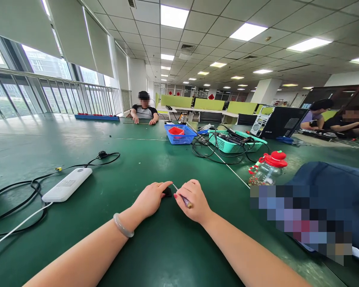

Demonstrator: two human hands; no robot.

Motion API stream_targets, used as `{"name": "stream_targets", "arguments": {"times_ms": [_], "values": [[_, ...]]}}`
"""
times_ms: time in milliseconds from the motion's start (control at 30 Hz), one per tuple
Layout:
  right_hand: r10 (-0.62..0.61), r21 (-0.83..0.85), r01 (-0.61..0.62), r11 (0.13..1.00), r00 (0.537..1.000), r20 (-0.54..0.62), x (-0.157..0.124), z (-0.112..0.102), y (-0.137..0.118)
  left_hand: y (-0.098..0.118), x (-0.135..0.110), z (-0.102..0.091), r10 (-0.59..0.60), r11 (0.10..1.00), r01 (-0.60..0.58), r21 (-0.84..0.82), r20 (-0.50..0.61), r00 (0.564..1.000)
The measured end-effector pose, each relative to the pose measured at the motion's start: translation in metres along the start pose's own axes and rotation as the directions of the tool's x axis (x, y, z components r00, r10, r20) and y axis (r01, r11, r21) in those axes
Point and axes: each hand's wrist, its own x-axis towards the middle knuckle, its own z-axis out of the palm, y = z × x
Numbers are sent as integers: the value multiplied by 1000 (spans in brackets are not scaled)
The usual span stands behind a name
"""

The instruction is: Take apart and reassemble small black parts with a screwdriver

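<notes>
My left hand [151, 198] rests on the green table [77, 239], its fingers pressed onto a small black part [166, 192] that is mostly hidden beneath them. A pale bangle [123, 225] circles that wrist. My right hand [192, 200] is closed round a thin tool [184, 199] like a small screwdriver. The tool's tip points at the black part and its brass-coloured end sticks out below my fingers. The two hands almost touch.
A white power bank [67, 184] with black and white cables lies to the left. A blue basket [180, 134], a teal basket [231, 143] of cables, a red-lidded jar [269, 169] and a dark blue bag [326, 187] stand ahead and to the right. Other people sit at the far end and at the right.
</notes>
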Motion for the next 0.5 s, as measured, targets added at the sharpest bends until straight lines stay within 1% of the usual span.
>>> {"name": "stream_targets", "arguments": {"times_ms": [67,133,200,300,400,500], "values": [[-74,-28,74,997,997,14,0,-3,-7,-2,0,0,-83,995,82,-52,-18,996],[-140,-51,142,989,990,36,0,-4,-13,-3,2,1,-136,983,133,-124,-24,990],[-211,-74,216,974,975,66,0,-4,-16,-5,3,1,-158,973,151,-176,-21,987],[-310,-124,327,937,941,137,-1,-1,-18,-8,4,1,-176,968,169,-188,-24,984],[-345,-171,384,908,913,218,-2,2,-16,-10,4,1,-179,971,171,-169,-31,983],[-350,-187,398,898,905,241,-3,3,-15,-11,3,2,-168,975,162,-153,-30,985]]}}
